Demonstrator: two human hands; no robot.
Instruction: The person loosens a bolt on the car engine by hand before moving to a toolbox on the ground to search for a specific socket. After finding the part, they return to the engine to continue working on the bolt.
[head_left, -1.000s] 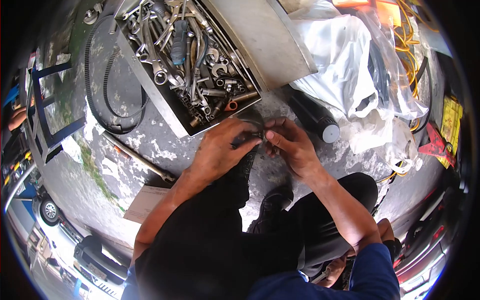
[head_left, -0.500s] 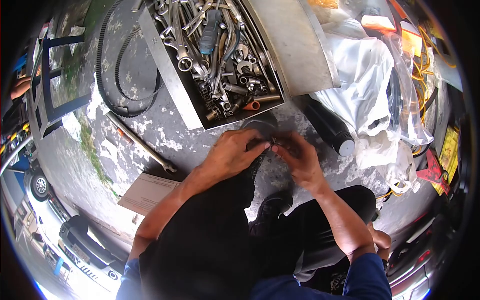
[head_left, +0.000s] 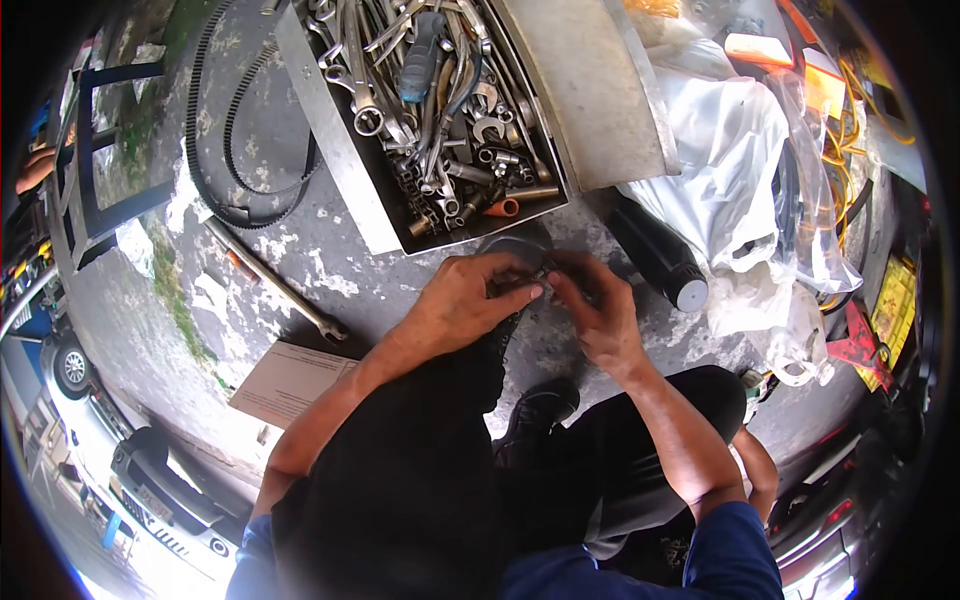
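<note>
Both hands meet over the floor, just below the near end of a metal toolbox [head_left: 350, 150] full of wrenches and sockets. My left hand [head_left: 465, 300] is closed, thumb and fingers pinched on a small dark metal part [head_left: 543, 271]. From the other side my right hand [head_left: 598, 315] pinches the same part between thumb and forefinger. Fingers cover most of the part, so its shape cannot be made out. In the toolbox lie a blue-handled tool [head_left: 420, 62] and an orange-ended socket [head_left: 503, 208].
A black bottle [head_left: 655, 250] and white plastic bags [head_left: 715, 150] lie at right. A long wrench [head_left: 280, 285], a toothed belt [head_left: 194, 110] and a cardboard piece [head_left: 290, 385] are at left. Another person's arm [head_left: 757, 470] shows at lower right.
My right hand's fingers have shifted slightly around the small part, and a bit more of its metal shows. The whole view has moved slightly.
</note>
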